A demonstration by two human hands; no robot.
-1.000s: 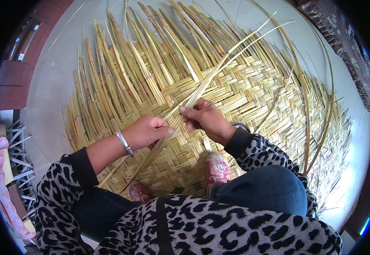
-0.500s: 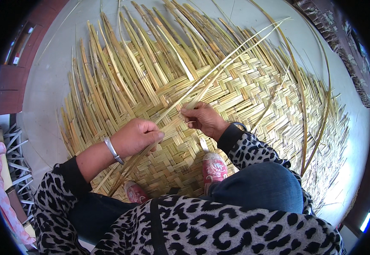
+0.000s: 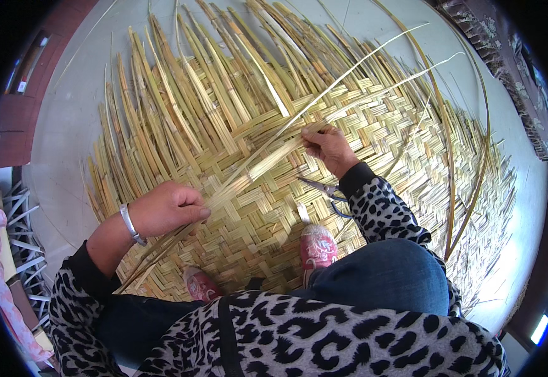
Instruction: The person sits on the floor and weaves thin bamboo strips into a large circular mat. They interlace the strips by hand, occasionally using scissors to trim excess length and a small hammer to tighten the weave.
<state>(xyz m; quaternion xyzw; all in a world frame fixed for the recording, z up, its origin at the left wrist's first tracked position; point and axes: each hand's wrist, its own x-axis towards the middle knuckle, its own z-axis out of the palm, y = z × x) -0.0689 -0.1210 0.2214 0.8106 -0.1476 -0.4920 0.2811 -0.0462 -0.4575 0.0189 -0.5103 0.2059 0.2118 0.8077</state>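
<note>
A few long, pale split-reed strips (image 3: 263,166) stretch between my two hands, above a partly woven reed mat (image 3: 355,144). My left hand (image 3: 170,208), with a silver bangle at the wrist, is closed round their lower left part, and darker ends trail below it. Farther up, my right hand (image 3: 329,147) pinches a flat strip between thumb and fingers. Two thin ends fan apart past it toward the upper right. Scissors (image 3: 327,190) with blue handles lie on the mat just below my right wrist.
Unwoven reed ends (image 3: 179,94) stick out along the mat's far and left edges. Two long curved strips (image 3: 448,157) cross its right side. My pink shoes (image 3: 318,245) rest on the mat. At the left stands a white rack (image 3: 28,245); a patterned cloth (image 3: 506,75) hangs upper right.
My hands have drawn apart, the left down and left, the right up and right, with the strips between them. The strips' far ends have spread, and the scissors now show more fully.
</note>
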